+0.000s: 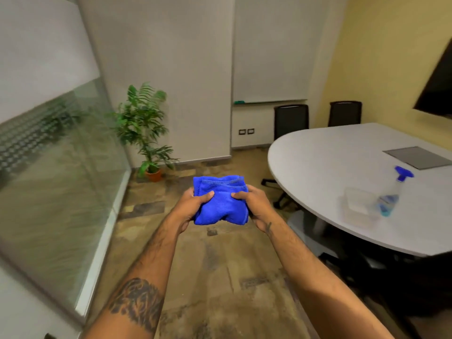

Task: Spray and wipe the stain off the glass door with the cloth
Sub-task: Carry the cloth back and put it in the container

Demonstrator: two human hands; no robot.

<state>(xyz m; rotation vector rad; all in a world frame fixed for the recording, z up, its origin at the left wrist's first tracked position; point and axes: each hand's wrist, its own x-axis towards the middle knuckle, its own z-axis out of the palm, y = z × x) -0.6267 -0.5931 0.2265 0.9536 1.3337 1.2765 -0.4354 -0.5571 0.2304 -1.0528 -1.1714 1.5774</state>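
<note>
Brown patterned flooring [220,265] filled the middle of the frame, with the glass door [56,167] along the left edge and a white table [330,167] at right. At centre, the left hand [193,206] and right hand [252,204] each clasped a side of the cloth [220,204], thumbs pressed on top, probably to fold it into a wiping pad. It looked bright blue, plush and bunched. On the table stood the spray bottle [393,194], unheld, beside a clear container [359,206]. No stain was discernible.
</note>
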